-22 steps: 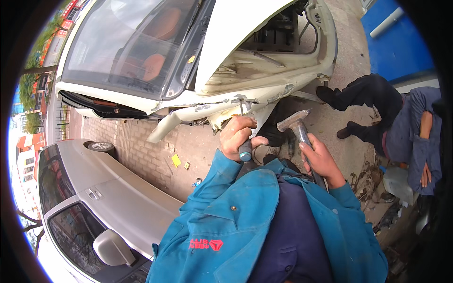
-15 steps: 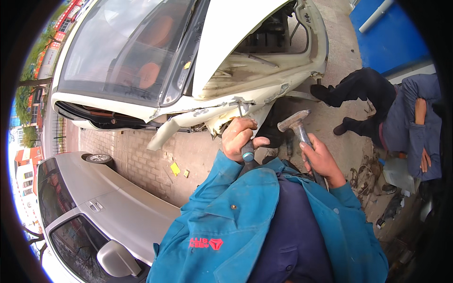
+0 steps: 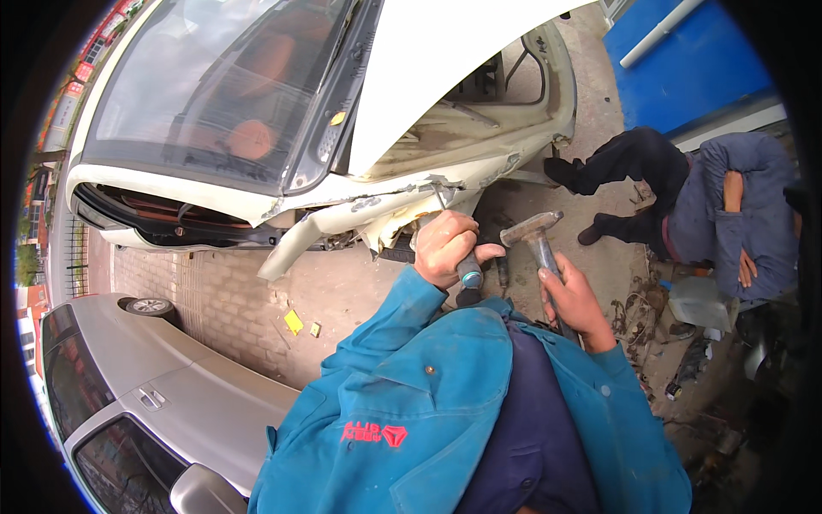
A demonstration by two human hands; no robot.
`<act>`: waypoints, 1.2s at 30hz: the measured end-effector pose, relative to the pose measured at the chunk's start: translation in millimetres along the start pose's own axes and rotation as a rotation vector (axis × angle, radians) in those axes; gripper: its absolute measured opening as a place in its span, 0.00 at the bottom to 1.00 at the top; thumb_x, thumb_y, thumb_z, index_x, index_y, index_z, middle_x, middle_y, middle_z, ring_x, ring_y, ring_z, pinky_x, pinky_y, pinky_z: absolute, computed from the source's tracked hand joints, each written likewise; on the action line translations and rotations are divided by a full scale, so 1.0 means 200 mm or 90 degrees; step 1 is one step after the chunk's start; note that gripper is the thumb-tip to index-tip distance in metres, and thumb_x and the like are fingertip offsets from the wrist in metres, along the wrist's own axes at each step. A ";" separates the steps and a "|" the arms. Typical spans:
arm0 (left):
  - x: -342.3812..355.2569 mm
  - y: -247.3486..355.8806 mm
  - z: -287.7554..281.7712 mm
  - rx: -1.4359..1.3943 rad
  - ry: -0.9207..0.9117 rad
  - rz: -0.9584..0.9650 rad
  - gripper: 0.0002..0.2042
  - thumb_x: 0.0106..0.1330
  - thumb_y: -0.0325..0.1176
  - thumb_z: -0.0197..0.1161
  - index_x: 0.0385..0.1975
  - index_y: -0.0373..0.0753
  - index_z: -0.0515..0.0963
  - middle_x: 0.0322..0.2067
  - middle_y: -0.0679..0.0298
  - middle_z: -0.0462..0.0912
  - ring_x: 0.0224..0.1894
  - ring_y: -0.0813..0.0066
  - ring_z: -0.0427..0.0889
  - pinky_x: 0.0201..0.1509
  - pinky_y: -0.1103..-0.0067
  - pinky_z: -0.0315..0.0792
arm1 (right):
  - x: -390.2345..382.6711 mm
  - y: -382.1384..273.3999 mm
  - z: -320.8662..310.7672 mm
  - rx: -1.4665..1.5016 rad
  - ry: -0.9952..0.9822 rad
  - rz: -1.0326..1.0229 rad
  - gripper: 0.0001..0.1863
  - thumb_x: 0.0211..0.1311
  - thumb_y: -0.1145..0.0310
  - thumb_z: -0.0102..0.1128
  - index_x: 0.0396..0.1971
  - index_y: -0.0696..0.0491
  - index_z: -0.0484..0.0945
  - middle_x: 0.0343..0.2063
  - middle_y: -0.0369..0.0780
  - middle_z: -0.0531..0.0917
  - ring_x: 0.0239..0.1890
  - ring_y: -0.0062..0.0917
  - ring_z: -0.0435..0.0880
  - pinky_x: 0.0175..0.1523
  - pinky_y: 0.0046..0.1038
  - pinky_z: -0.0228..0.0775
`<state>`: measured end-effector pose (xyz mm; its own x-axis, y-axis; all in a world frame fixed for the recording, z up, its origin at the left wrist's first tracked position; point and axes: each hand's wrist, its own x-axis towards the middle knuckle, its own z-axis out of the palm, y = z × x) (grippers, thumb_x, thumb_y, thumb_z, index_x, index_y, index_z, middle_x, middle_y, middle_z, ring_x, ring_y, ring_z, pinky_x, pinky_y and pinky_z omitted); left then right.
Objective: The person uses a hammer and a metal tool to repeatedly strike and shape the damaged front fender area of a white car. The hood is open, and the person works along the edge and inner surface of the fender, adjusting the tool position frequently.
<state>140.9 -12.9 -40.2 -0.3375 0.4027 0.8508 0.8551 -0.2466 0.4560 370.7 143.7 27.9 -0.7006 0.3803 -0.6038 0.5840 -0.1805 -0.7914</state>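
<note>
My left hand (image 3: 449, 249) is closed around the dark handle of a screwdriver (image 3: 469, 276), which has a teal band near its butt end. Its thin shaft points away from me to the torn, bent body edge (image 3: 377, 204) of a cream-white car; whether the tip touches the metal I cannot tell. In my right hand (image 3: 577, 300) is a hammer (image 3: 533, 230), gripped by the handle with its worn metal head raised. The hammer head is apart from the screwdriver, to the right of its butt end.
The car's white panel (image 3: 428, 68) stands raised. A silver car (image 3: 197, 368) is parked at left. At right a person (image 3: 711, 197) in dark clothes sits or crouches beside a blue panel (image 3: 676, 77). Scraps and a clear container (image 3: 700, 301) litter the ground; a yellow piece (image 3: 294, 322) lies on the paving.
The view has shifted, so the cars and the person appear farther left. The hammer head now appears slightly nearer my left hand. Both hands keep their grips.
</note>
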 end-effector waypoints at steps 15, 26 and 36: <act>-0.04 0.01 -0.01 -0.009 -0.020 0.017 0.22 0.51 0.43 0.86 0.21 0.37 0.76 0.26 0.61 0.80 0.26 0.61 0.82 0.27 0.68 0.75 | -0.09 0.01 0.08 0.009 0.040 -0.003 0.14 0.83 0.57 0.58 0.46 0.53 0.69 0.26 0.35 0.76 0.17 0.16 0.75 0.21 0.24 0.69; -0.05 0.00 -0.01 -0.004 -0.031 0.020 0.21 0.52 0.41 0.86 0.23 0.37 0.76 0.27 0.60 0.80 0.27 0.60 0.81 0.28 0.67 0.76 | -0.12 0.06 0.07 0.016 0.048 -0.014 0.15 0.83 0.57 0.58 0.46 0.53 0.69 0.26 0.34 0.77 0.17 0.16 0.75 0.20 0.24 0.69; 0.02 0.01 0.02 0.026 -0.029 0.041 0.20 0.54 0.36 0.87 0.22 0.38 0.76 0.24 0.61 0.78 0.25 0.60 0.80 0.27 0.68 0.74 | -0.20 0.07 0.09 -0.074 0.149 -0.185 0.15 0.79 0.60 0.64 0.47 0.58 0.75 0.25 0.38 0.82 0.20 0.20 0.81 0.26 0.28 0.72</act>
<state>142.7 -7.9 -36.5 -0.2634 0.4267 0.8652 0.8902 -0.2381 0.3885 398.9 108.9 38.7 -0.7386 0.6000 -0.3075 0.4276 0.0642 -0.9017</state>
